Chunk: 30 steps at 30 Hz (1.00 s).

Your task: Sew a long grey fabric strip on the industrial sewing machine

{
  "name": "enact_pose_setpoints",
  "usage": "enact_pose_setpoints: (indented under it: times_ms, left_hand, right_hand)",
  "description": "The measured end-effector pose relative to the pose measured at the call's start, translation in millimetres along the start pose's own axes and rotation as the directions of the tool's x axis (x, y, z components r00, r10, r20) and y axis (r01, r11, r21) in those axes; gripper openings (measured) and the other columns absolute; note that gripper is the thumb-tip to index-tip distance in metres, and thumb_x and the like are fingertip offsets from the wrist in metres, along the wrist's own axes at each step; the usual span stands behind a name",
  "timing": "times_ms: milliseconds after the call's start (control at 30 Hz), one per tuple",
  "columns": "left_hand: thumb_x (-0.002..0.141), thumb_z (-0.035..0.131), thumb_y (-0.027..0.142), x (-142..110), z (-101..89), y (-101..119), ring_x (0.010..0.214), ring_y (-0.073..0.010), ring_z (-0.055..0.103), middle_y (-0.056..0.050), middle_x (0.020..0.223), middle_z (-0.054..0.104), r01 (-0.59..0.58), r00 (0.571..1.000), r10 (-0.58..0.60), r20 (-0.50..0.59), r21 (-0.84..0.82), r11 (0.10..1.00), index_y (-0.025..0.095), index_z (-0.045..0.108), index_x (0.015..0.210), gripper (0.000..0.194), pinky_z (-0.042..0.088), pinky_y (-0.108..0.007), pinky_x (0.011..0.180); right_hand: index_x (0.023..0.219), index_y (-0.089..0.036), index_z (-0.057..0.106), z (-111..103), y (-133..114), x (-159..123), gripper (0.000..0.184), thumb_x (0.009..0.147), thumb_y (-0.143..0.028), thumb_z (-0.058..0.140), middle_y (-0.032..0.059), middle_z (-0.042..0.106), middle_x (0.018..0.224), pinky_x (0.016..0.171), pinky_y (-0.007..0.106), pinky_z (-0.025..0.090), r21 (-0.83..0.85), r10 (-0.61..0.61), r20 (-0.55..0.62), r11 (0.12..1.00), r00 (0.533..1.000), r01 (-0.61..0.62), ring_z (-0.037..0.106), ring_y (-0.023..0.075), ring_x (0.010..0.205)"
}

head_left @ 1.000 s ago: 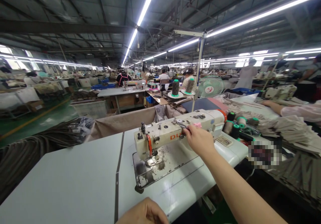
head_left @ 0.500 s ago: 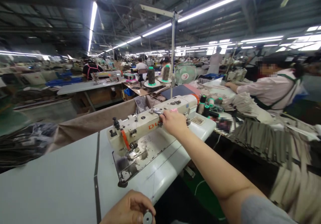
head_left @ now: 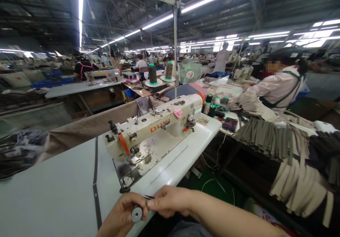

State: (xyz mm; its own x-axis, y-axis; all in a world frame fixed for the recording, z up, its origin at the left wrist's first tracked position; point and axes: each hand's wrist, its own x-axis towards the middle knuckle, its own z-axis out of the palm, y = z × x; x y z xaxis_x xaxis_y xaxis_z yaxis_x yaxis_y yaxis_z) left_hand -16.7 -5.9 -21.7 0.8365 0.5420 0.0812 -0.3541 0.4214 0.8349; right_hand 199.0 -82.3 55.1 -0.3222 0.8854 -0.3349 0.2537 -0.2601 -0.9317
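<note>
**Two hands, one bobbin, near edge of worktop**

Two hands meet at the near edge of the worktop point(head_left: 61, 180). Left hand point(head_left: 120, 212): grip closed on a small round metal bobbin point(head_left: 136, 214), pinched between thumb and fingers, flat face toward the camera. Right hand point(head_left: 170, 201): fingertips pinched beside the bobbin, touching or nearly touching it; a thin dark sliver shows just above, too small to identify.

Change noted: a second ago the right hand rested on top of the sewing machine point(head_left: 154, 131), and the left lay low at the worktop's edge. It has now come back off the machine to join the left, so the work has passed from the machine head to the bobbin in hand.

Surroundings: sewing machine at the worktop's middle and far right, needle end toward the left, nothing under the foot. Thread cones point(head_left: 152, 74) on a stand beyond it; small spools point(head_left: 215, 102) past the far right corner. Fan point(head_left: 190, 71) behind. Stacked grey fabric strips point(head_left: 268, 138) on the neighbouring bench, where another person point(head_left: 281, 88) sits. Nothing lies between hands and machine.
</note>
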Motion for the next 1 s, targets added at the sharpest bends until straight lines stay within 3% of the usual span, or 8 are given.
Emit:
enact_pose_setpoints:
  times_ms: [100, 233, 300, 400, 533, 600, 833, 1000]
  left_hand:
    - [0.073, 0.092, 0.047, 2.6, -1.4, 0.8, 0.078, -0.0172, 0.066, -0.007, 0.080, 0.073, -0.040, 0.989, 0.033, -0.142, -0.049, 0.998, 0.017, 0.080, 0.098, 0.041, 0.053, -0.027, 0.074]
    - [0.068, 0.097, 0.036, 12.7, 5.4, 5.6, 0.088, -0.0189, 0.072, -0.009, 0.092, 0.077, -0.074, 0.887, -0.002, -0.462, -0.145, 0.987, 0.016, 0.082, 0.102, 0.042, 0.059, -0.028, 0.086]
    - [0.067, 0.097, 0.035, 18.4, 14.2, 8.5, 0.093, -0.0212, 0.074, -0.009, 0.097, 0.079, -0.146, 0.827, 0.012, -0.561, -0.193, 0.970, 0.017, 0.081, 0.103, 0.044, 0.060, -0.029, 0.087]
    - [0.066, 0.098, 0.035, 26.0, 31.7, 11.5, 0.111, -0.0267, 0.073, -0.008, 0.104, 0.079, -0.252, 0.771, 0.048, -0.635, -0.236, 0.939, 0.017, 0.081, 0.099, 0.041, 0.060, -0.032, 0.094]
    - [0.069, 0.096, 0.033, 32.4, 47.6, 11.7, 0.119, -0.0268, 0.070, -0.009, 0.105, 0.079, -0.291, 0.741, 0.058, -0.669, -0.243, 0.925, 0.015, 0.080, 0.096, 0.036, 0.056, -0.032, 0.099]
    - [0.071, 0.096, 0.032, 32.4, 50.1, 11.1, 0.112, -0.0236, 0.072, -0.009, 0.106, 0.078, -0.284, 0.726, 0.041, -0.687, -0.245, 0.927, 0.014, 0.080, 0.097, 0.036, 0.056, -0.031, 0.097]
    - [0.071, 0.095, 0.031, 26.4, 52.6, 11.3, 0.102, -0.0176, 0.072, -0.009, 0.107, 0.077, -0.266, 0.695, 0.000, -0.719, -0.258, 0.929, 0.014, 0.079, 0.100, 0.038, 0.053, -0.024, 0.086]
    - [0.067, 0.097, 0.031, 24.4, 54.0, 12.2, 0.102, -0.0189, 0.073, -0.009, 0.105, 0.077, -0.265, 0.670, -0.022, -0.742, -0.266, 0.927, 0.013, 0.079, 0.099, 0.041, 0.054, -0.024, 0.085]
  right_hand:
    - [0.063, -0.023, 0.051, 0.4, 18.8, -9.0, 0.070, 0.077, -0.092, 0.049, -0.0112, 0.025, 0.048, 0.041, 0.025, 0.025, 0.134, 0.023, 0.040, 0.991, 0.999, -0.028, 0.025, 0.0092, 0.040]
    - [0.067, -0.027, 0.033, -44.0, 28.6, -20.6, 0.059, 0.080, -0.083, 0.050, -0.0125, 0.024, 0.053, 0.042, 0.024, 0.017, 0.173, 0.078, -0.279, 0.984, 0.957, -0.030, 0.019, 0.0083, 0.043]
    - [0.070, -0.027, 0.034, -76.8, 30.9, -30.1, 0.055, 0.083, -0.078, 0.049, -0.0117, 0.027, 0.055, 0.045, 0.024, 0.020, 0.126, 0.108, -0.475, 0.991, 0.873, -0.053, 0.022, 0.0092, 0.044]
    - [0.074, -0.025, 0.044, -121.2, 33.9, -46.9, 0.041, 0.090, -0.064, 0.047, -0.0083, 0.032, 0.057, 0.050, 0.027, 0.024, -0.005, 0.122, -0.730, 0.983, 0.672, -0.183, 0.033, 0.0132, 0.049]
    - [0.111, -0.018, 0.061, -144.3, 34.9, -56.4, 0.039, 0.091, -0.052, 0.055, 0.0103, 0.065, 0.091, 0.063, 0.032, 0.033, -0.222, -0.004, -0.888, 0.880, 0.460, -0.420, 0.060, 0.0298, 0.089]
    - [0.117, -0.018, 0.063, -135.4, 33.0, -53.8, 0.042, 0.097, -0.051, 0.048, 0.0158, 0.070, 0.104, 0.068, 0.034, 0.035, -0.334, -0.068, -0.867, 0.813, 0.493, -0.477, 0.063, 0.0343, 0.098]
    - [0.096, -0.024, 0.071, -61.3, 22.3, -27.0, 0.027, 0.101, -0.044, 0.054, 0.0062, 0.079, 0.089, 0.065, 0.031, 0.036, -0.703, -0.198, -0.591, 0.601, 0.782, -0.379, 0.072, 0.0273, 0.085]
    - [0.090, -0.021, 0.071, -34.7, 17.1, -7.1, 0.024, 0.101, -0.038, 0.059, 0.0072, 0.081, 0.089, 0.063, 0.033, 0.034, -0.821, -0.243, -0.466, 0.477, 0.851, -0.314, 0.075, 0.0267, 0.083]
